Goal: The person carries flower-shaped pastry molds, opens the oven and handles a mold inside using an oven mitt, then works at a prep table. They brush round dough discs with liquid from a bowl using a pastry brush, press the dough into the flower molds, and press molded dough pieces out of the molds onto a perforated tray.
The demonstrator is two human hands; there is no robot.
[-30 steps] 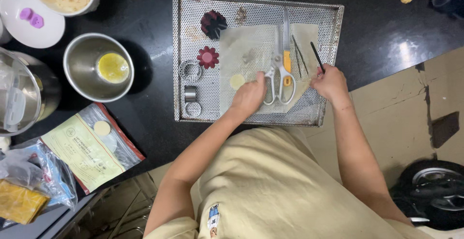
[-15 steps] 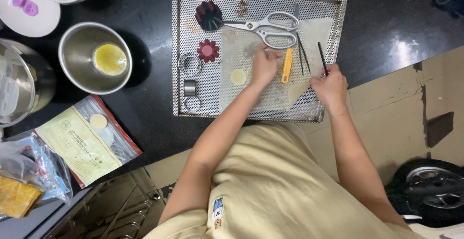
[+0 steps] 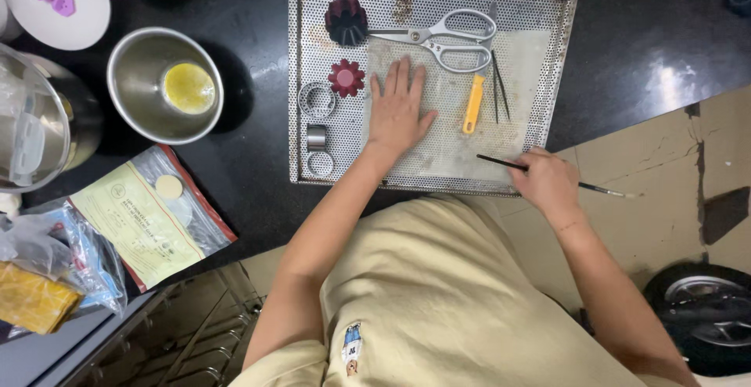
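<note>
The thin brush [image 3: 557,177] sits pinched in the fingers of the right hand [image 3: 545,180], lying across the near right corner of the perforated tray [image 3: 547,74], its tip over the tray and its tail out past the worktop's front edge. The left hand [image 3: 397,113] is released, fingers spread flat on a pale translucent sheet [image 3: 454,121] in the middle of the tray. Beyond those fingers lie the scissors [image 3: 446,37], with an orange-handled tool [image 3: 472,104] and two dark picks [image 3: 497,86] toward the right edge. The sheet looks light, so it could slide or crease if the palm shifts, and the brush's overhanging tail could catch on the person's clothing. Along the tray's left edge stand two dark red fluted moulds [image 3: 346,21] and some metal rings [image 3: 317,99]. On the worktop's left side, a steel bowl [image 3: 133,66] holds a little yellow liquid [image 3: 188,87]; a zip bag [image 3: 152,215] holds a printed sheet and a pale disc.
</note>
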